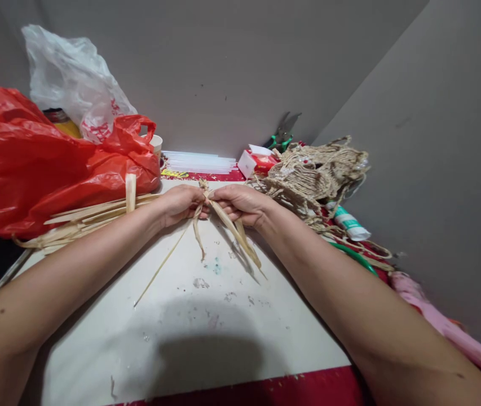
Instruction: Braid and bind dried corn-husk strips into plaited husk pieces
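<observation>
Both my hands meet over the far part of a white board (172,332). Pinched between them are dry, straw-coloured husk strips (235,231), gathered at a knotted or twisted top. My left hand (183,204) grips the strips from the left, its fingers closed near the join. From the other side my right hand (242,204) holds them with thumb and fingers pressed together. A wide strip hangs toward the lower right, while a thin one trails to the lower left. Fingers partly hide the join, so its exact form cannot be made out.
Left lie a red plastic bag (32,163), a clear bag (75,79) and a pile of flat dry strips (92,223). Clear sticks (200,162) and a red-white box (259,160) sit behind. Braided cord (320,169), green-handled shears (282,135) and a green-white tube (350,223) are right.
</observation>
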Tool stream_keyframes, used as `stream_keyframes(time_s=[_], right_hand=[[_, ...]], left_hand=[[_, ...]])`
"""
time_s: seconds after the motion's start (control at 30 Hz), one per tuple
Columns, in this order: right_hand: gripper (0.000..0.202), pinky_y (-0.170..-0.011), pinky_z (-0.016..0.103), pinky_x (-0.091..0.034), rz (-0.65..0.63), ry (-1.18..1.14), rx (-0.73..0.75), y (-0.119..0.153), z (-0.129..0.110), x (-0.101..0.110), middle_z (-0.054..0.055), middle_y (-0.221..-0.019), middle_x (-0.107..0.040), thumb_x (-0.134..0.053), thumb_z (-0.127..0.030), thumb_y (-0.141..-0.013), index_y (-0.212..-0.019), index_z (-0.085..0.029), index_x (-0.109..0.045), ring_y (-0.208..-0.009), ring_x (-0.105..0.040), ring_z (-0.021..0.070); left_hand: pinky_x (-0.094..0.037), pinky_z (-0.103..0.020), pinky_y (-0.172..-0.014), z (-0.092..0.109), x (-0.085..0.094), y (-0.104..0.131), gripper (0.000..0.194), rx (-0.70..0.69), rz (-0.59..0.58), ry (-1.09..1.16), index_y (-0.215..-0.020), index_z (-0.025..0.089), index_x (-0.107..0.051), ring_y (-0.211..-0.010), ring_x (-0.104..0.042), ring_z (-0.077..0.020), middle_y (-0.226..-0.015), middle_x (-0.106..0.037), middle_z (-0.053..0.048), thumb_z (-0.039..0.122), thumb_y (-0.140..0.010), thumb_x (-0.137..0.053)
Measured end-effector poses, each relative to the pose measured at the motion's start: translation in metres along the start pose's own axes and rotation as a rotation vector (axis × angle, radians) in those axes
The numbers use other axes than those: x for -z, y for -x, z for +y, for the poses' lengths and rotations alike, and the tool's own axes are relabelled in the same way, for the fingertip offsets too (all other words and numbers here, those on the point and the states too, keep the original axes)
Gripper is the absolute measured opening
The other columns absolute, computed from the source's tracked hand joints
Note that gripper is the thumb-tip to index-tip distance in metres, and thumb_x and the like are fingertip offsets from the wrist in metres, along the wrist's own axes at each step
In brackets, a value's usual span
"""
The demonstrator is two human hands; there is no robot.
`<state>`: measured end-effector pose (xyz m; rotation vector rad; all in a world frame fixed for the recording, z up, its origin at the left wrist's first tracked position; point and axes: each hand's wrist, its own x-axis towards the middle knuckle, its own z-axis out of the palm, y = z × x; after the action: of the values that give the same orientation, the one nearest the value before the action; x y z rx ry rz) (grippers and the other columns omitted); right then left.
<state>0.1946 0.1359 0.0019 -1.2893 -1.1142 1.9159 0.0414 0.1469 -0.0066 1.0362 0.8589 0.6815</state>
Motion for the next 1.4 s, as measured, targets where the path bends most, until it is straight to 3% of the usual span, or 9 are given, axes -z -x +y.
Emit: stream_keyframes(time_s=[0.27,0.4,0.53,0.73,0.87,1.0,1.2,1.4], right_hand=[[0.020,-0.028,0.010,-0.011,-0.017,0.001,0.007,0.002,-0.003,0.002,-0.012,-0.041,-0.021,-0.055,-0.013,-0.074,-0.060,-0.015,-0.041,-0.034,-0.010,0.0004],[0.014,-0.029,0.011,-0.010,-0.001,0.083,0.011,0.004,-0.004,-0.001,-0.011,-0.042,-0.022,-0.054,-0.013,-0.075,-0.063,-0.013,-0.047,-0.034,-0.011,0.0006],[0.019,-0.031,0.013,-0.012,0.018,0.154,0.053,0.004,-0.001,0.001,-0.010,-0.041,-0.026,-0.055,-0.012,-0.073,-0.058,-0.014,-0.044,-0.034,-0.015,0.0012],[0.019,-0.034,0.019,-0.012,0.021,0.335,0.135,0.003,0.004,0.002,-0.008,-0.042,-0.031,-0.055,-0.016,-0.075,-0.058,-0.015,-0.047,-0.034,-0.020,0.0030],[0.020,-0.036,0.021,-0.013,0.087,0.506,0.204,0.002,0.006,0.003,-0.008,-0.042,-0.031,-0.056,-0.022,-0.077,-0.059,-0.017,-0.048,-0.035,-0.022,0.0042],[0.022,-0.039,0.022,-0.014,0.175,0.672,0.243,0.003,0.006,0.000,-0.008,-0.044,-0.031,-0.058,-0.028,-0.076,-0.061,-0.017,-0.047,-0.038,-0.023,0.0047],[0.023,-0.045,0.022,-0.020,0.288,0.964,0.304,0.008,0.003,-0.010,-0.006,-0.050,-0.034,-0.058,-0.028,-0.076,-0.058,-0.014,-0.050,-0.047,-0.027,0.0060],[0.017,-0.052,0.022,-0.030,0.209,1.054,0.306,0.014,-0.004,-0.001,-0.001,-0.061,-0.054,-0.058,-0.029,-0.077,-0.074,-0.013,-0.064,-0.054,-0.041,0.0095]], left_hand=[[-0.047,-0.020,-0.051,0.002,0.000,-0.004,0.015,-0.004,0.054,-0.130,-0.063,0.011,-0.052,-0.046,-0.051,-0.0067,-0.056,-0.055,-0.002,0.000,-0.073,-0.050],[-0.023,-0.016,-0.034,0.003,-0.003,0.001,0.016,0.013,0.086,-0.295,-0.063,0.015,-0.048,-0.032,-0.033,-0.0036,-0.045,-0.045,0.003,0.008,-0.077,-0.047],[-0.010,-0.019,-0.033,0.006,-0.001,0.002,0.014,0.052,0.095,-0.369,-0.063,0.016,-0.050,-0.030,-0.021,-0.0030,-0.041,-0.032,0.007,0.013,-0.076,-0.047],[-0.005,-0.020,-0.035,0.009,0.006,0.001,0.018,0.170,0.010,-0.309,-0.055,0.018,-0.041,-0.031,-0.014,-0.0032,-0.042,-0.023,0.008,0.020,-0.072,-0.046],[-0.005,-0.019,-0.034,0.012,0.006,0.003,0.026,0.243,-0.043,-0.247,-0.052,0.019,-0.033,-0.033,-0.012,-0.0028,-0.043,-0.022,0.008,0.020,-0.073,-0.048],[-0.006,-0.018,-0.035,0.011,0.006,0.003,0.022,0.257,-0.063,-0.201,-0.055,0.017,-0.040,-0.033,-0.013,-0.0022,-0.042,-0.021,0.009,0.015,-0.075,-0.049],[-0.009,-0.019,-0.036,0.003,0.001,0.003,0.018,0.118,0.066,-0.281,-0.056,0.013,-0.050,-0.031,-0.017,-0.0021,-0.038,-0.025,0.008,0.012,-0.073,-0.050],[-0.012,-0.021,-0.034,-0.001,-0.004,0.005,0.021,0.046,0.148,-0.388,-0.053,0.014,-0.051,-0.028,-0.020,-0.0032,-0.035,-0.029,0.007,0.014,-0.074,-0.049]])
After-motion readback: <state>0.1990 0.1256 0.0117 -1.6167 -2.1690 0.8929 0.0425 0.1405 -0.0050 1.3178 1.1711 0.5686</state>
